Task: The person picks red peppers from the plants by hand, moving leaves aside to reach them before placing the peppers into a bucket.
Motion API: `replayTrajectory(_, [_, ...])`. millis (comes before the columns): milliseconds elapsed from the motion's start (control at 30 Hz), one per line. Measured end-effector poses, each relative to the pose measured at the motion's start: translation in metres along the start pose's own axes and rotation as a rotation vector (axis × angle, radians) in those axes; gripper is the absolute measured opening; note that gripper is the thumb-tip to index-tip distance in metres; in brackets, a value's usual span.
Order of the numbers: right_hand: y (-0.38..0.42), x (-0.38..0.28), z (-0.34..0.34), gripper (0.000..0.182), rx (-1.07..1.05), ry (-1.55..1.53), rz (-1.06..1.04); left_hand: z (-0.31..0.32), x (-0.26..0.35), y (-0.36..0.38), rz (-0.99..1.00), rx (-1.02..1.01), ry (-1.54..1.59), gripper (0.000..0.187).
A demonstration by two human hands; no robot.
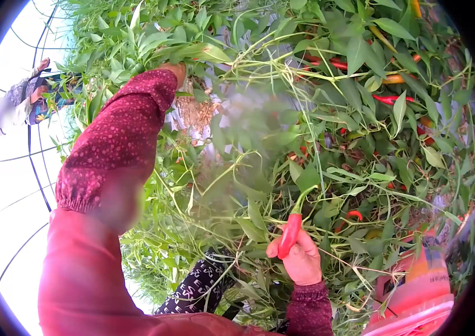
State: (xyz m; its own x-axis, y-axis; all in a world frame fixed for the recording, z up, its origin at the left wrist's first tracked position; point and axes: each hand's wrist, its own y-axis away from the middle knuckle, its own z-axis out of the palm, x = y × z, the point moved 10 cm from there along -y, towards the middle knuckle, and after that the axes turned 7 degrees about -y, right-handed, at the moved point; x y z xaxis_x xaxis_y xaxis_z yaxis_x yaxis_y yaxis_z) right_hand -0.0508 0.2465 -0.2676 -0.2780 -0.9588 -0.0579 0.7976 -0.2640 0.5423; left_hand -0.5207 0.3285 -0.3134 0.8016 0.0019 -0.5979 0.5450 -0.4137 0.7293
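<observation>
The right hand [302, 259] is low in the middle of the view, and it has its fingers closed around a red chili pepper [290, 234]. The pepper stands almost straight up. Its long side runs up and down, with the green stem [303, 197] at the top, bent a little to the right, and the red tip down by the thumb. Leaves and thin stalks of the pepper plants [327, 112] crowd all around this hand, so there is little free room. The left hand [174, 71] is high up, pushed into the leaves. Only a bit of it shows, so I cannot tell if it is open or closed. Its dark red sleeve [115, 147] fills the left side. An orange and red bag [422, 297] sits at the bottom right edge. Another person [21, 103] is far off at the left edge, by the bright white cover [2, 224]
</observation>
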Motion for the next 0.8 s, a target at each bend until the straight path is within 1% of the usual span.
replayTrajectory(33, [0.0, 0.003, -0.006, 0.043, 0.07, -0.027, 0.049, -0.001, 0.006, -0.006, -0.002, -0.001, 0.004, 0.046])
replayTrajectory(100, [-0.003, 0.008, -0.007, 0.046, 0.068, 0.001, 0.069, -0.003, 0.018, -0.018, -0.007, -0.015, -0.057, 0.046])
replayTrajectory(133, [-0.004, 0.007, -0.003, 0.045, 0.045, -0.029, 0.038, 0.011, 0.007, -0.048, -0.096, 0.182, 0.124, 0.042])
replayTrajectory(167, [-0.005, 0.004, -0.001, 0.044, 0.024, -0.058, 0.005, 0.003, 0.008, -0.055, -0.092, 0.223, 0.214, 0.042])
replayTrajectory(200, [-0.006, 0.003, 0.001, 0.04, 0.006, -0.075, 0.024, -0.007, 0.009, -0.06, -0.089, 0.243, 0.295, 0.042])
replayTrajectory(233, [-0.007, 0.004, -0.001, 0.04, 0.012, -0.07, 0.026, -0.013, 0.013, -0.063, -0.087, 0.26, 0.357, 0.042])
replayTrajectory(300, [-0.009, 0.004, -0.002, 0.036, -0.007, -0.068, 0.023, -0.019, 0.019, -0.069, -0.093, 0.286, 0.444, 0.042])
replayTrajectory(367, [-0.011, 0.005, -0.004, 0.034, 0.021, -0.062, 0.027, -0.021, 0.021, -0.073, -0.095, 0.304, 0.508, 0.042])
replayTrajectory(467, [-0.01, 0.007, -0.007, 0.034, 0.021, -0.078, 0.013, -0.014, 0.016, -0.069, -0.101, 0.304, 0.589, 0.042])
replayTrajectory(533, [-0.011, 0.007, -0.006, 0.039, -0.045, -0.115, 0.02, -0.014, 0.007, -0.063, -0.091, 0.296, 0.641, 0.042])
replayTrajectory(600, [-0.011, 0.008, -0.008, 0.04, -0.039, -0.115, 0.021, -0.006, -0.004, -0.053, -0.079, 0.267, 0.723, 0.042])
replayTrajectory(700, [-0.012, 0.007, -0.009, 0.04, -0.025, -0.099, 0.01, 0.0, -0.017, -0.036, -0.062, 0.21, 0.884, 0.042])
replayTrajectory(800, [-0.011, 0.005, -0.008, 0.04, -0.03, -0.079, -0.006, 0.002, -0.018, -0.017, -0.049, 0.168, 1.052, 0.042])
